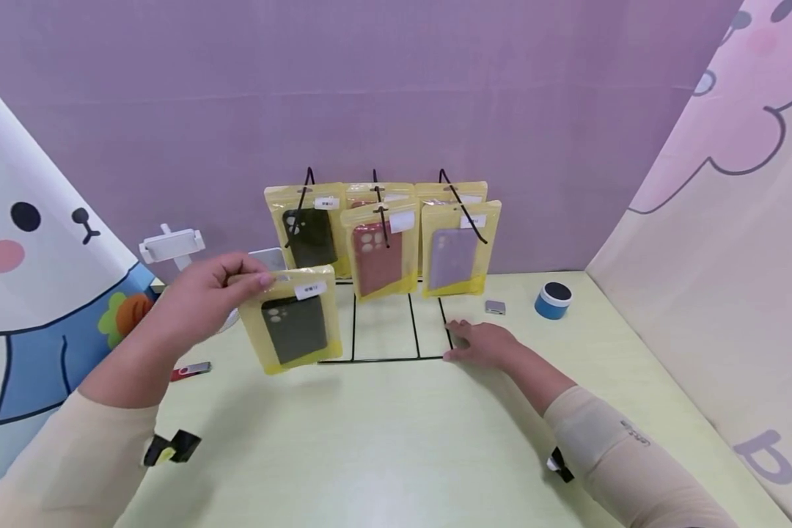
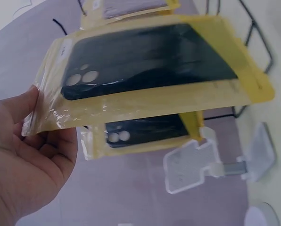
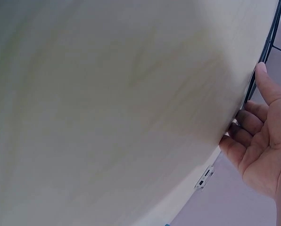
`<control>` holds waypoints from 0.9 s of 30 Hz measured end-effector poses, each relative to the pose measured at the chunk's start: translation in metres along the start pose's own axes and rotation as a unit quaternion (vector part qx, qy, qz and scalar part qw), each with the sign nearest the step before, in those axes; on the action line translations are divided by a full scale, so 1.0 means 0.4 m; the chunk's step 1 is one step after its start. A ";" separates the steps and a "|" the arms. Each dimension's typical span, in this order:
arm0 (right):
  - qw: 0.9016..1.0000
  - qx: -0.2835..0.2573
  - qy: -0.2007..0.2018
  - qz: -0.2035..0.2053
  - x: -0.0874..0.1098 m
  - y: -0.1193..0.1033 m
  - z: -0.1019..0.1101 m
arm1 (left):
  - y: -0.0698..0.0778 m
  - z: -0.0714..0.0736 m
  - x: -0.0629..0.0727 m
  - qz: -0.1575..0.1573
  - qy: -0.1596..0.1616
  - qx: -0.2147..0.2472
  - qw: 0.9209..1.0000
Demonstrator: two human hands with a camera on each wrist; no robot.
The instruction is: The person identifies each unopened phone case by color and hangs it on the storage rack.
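My left hand [image 1: 201, 297] pinches the top edge of a yellow zip bag [image 1: 333, 312], which holds a dark phone case [image 1: 295, 330]. The bag hangs tilted in front of a black wire display rack [image 1: 386, 359], apart from its hooks. In the left wrist view the thumb lies over the bag's top strip [image 2: 44, 103]. My right hand [image 1: 485, 345] is at the rack's front right corner, thumb and fingertips touching the wire base and the table. Bagged cases hang on the rack: a black one [image 1: 313, 238], a red one [image 1: 378, 260] and a purple one [image 1: 453, 257], with more bags behind.
A white phone stand [image 1: 171, 246] is at the back left, with a red USB stick [image 1: 191, 370] in front of it. To the right lie a small grey card-like device [image 1: 495, 307] and a blue round container [image 1: 553, 301]. Curtains surround the pale table [image 1: 369, 440].
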State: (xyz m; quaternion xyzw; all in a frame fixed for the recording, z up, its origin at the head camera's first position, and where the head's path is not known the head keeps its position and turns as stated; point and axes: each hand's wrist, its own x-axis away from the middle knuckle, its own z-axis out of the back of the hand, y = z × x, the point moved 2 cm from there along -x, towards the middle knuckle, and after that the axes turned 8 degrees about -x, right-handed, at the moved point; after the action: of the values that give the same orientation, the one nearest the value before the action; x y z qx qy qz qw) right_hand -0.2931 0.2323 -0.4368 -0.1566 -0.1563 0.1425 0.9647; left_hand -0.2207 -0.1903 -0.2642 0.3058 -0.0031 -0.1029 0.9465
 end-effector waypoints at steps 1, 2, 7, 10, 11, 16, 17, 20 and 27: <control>1.000 -0.001 0.000 -0.001 0.001 0.000 0.000 | 0.008 0.005 -0.003 0.001 0.009 0.001 1.000; 1.000 0.000 0.000 0.001 0.002 -0.001 0.000 | 0.016 0.010 -0.005 0.002 0.019 0.004 1.000; 1.000 -0.002 0.003 0.007 0.007 -0.006 0.003 | 0.051 0.024 -0.017 -0.016 0.061 -0.002 0.998; 1.000 -0.001 0.004 0.006 0.009 -0.007 0.004 | 0.065 0.026 -0.027 -0.014 0.068 -0.001 0.998; 1.000 -0.001 0.004 0.005 0.009 -0.007 0.005 | 0.068 0.026 -0.030 -0.011 0.069 0.001 0.998; 1.000 -0.003 0.003 0.001 0.008 -0.004 0.003 | 0.069 0.024 -0.050 -0.002 0.074 0.020 0.997; 1.000 -0.003 0.003 0.002 0.007 -0.003 0.002 | 0.067 0.023 -0.054 -0.002 0.075 0.023 0.997; 1.000 -0.001 0.004 0.004 0.005 -0.001 0.000 | 0.062 0.019 -0.064 -0.002 0.076 0.031 0.997; 1.000 0.004 0.008 0.004 0.003 0.004 -0.003 | 0.053 0.012 -0.081 0.024 0.073 0.039 0.996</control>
State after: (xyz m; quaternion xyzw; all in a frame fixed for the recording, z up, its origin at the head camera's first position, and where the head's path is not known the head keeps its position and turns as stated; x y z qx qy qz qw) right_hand -0.2921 0.2336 -0.4382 -0.1544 -0.1476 0.1460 0.9659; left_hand -0.2485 -0.1699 -0.2459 0.3486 0.0546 -0.0578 0.9339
